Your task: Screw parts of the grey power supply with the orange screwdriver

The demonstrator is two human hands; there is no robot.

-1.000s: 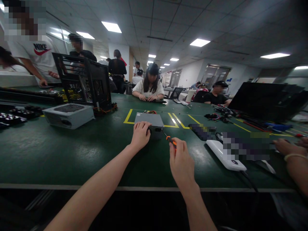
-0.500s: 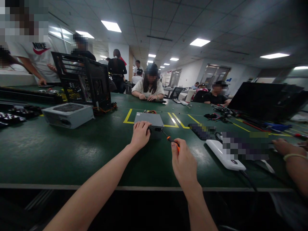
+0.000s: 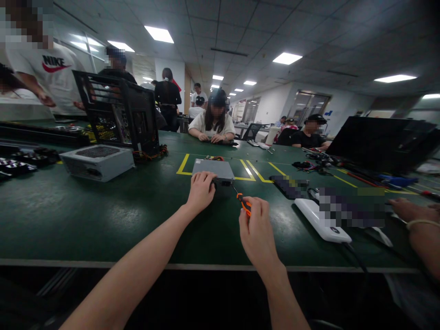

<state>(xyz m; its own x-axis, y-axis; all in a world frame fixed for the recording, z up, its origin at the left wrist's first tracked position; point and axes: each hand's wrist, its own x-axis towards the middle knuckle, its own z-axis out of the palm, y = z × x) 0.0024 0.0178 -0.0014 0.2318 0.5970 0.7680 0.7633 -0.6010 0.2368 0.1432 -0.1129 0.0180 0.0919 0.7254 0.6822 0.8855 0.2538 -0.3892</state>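
Note:
A small grey computer power supply (image 3: 216, 169) lies on the green table (image 3: 144, 229), its coloured wires showing at the far side. My left hand (image 3: 201, 191) grips its near left edge, fingers on the top; the thumb side is partly hidden. In my right hand (image 3: 257, 227) is a screwdriver (image 3: 244, 205) with an orange and black handle, the fingers wrapped round it. Its thin shaft points up and left to the near right corner of the power supply. Whether the tip touches a screw there is too small to tell.
A larger power supply (image 3: 98, 162) and a black computer case (image 3: 120, 114) stand to the left. Right of my hands lie a white power-bank-like box (image 3: 321, 220) with a cable, a dark device (image 3: 287, 187) and a co-worker's hand (image 3: 414, 213). Another person sits across the table.
My right hand has shifted slightly left with the screwdriver, whose handle has turned in the fingers. My left hand and the power supply stay put.

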